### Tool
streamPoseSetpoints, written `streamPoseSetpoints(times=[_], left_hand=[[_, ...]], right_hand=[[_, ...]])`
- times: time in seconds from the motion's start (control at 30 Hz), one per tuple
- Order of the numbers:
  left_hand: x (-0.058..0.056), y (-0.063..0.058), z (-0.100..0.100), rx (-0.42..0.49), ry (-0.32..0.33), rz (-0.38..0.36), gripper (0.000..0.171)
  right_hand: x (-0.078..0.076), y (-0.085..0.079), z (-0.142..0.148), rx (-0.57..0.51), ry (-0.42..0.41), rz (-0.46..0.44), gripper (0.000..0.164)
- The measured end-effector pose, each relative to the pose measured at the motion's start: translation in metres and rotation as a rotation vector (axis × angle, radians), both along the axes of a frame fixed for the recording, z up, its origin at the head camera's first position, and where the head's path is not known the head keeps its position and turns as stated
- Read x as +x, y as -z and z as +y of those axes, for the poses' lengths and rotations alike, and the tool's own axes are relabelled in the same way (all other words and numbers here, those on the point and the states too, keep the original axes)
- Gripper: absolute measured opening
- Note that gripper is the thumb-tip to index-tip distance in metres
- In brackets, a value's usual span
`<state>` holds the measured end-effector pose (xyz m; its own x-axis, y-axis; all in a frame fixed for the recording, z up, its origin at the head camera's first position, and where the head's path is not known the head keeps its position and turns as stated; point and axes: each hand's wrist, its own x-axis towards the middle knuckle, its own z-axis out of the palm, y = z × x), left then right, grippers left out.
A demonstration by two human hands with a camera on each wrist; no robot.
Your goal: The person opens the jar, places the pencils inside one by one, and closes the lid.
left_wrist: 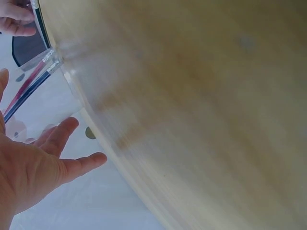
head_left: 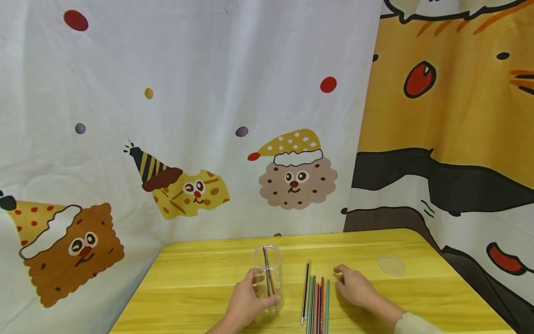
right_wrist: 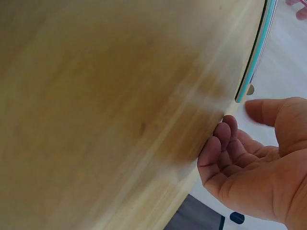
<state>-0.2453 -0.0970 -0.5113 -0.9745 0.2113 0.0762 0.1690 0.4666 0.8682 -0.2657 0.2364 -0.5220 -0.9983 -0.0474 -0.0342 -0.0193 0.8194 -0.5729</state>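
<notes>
A clear plastic jar (head_left: 280, 283) stands upright on the table with a few pencils (head_left: 269, 273) leaning inside it. My left hand (head_left: 246, 299) holds the jar from the left, thumb at the front and fingers behind; the left wrist view shows this hand (left_wrist: 33, 167) beside the clear wall. Loose pencils (head_left: 319, 301) lie side by side to the right of the jar, several of them, dark, red and teal. Just right of that row is my right hand (head_left: 356, 287), holding nothing. Its fingers (right_wrist: 211, 155) are loosely bent near the table, apart from the teal pencil (right_wrist: 254, 60).
A round clear lid (head_left: 391, 266) lies flat on the yellow wood-grain table (head_left: 200, 278), beyond my right hand. Behind the table's far edge hangs a white cloth (head_left: 187, 93) printed with cartoon figures.
</notes>
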Motion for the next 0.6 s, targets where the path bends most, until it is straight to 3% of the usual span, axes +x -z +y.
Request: streamPoseSetpoints(times=[0.07,0.2,0.4,0.6], left_hand=[[-0.0001,0.0003,-0.0004,-0.001,0.000,0.003,0.083],[0.0000,0.0003,-0.0005,0.003,0.000,0.002,0.084],[0.0005,0.0001,-0.0003,0.007,0.000,0.002,0.082],[0.0000,0.0004,-0.0001,-0.003,-0.005,0.004,0.080]], right_hand=[[-0.0005,0.0003,-0.0003,0.001,0.013,0.000,0.052],[-0.0009,0.0014,-0.0011,0.010,0.018,-0.033,0.076],[-0.0018,0.0016,-0.0009,-0.003,0.005,-0.005,0.056],[-0.0008,-0.0041,0.0006,0.058,0.024,-0.009,0.064]])
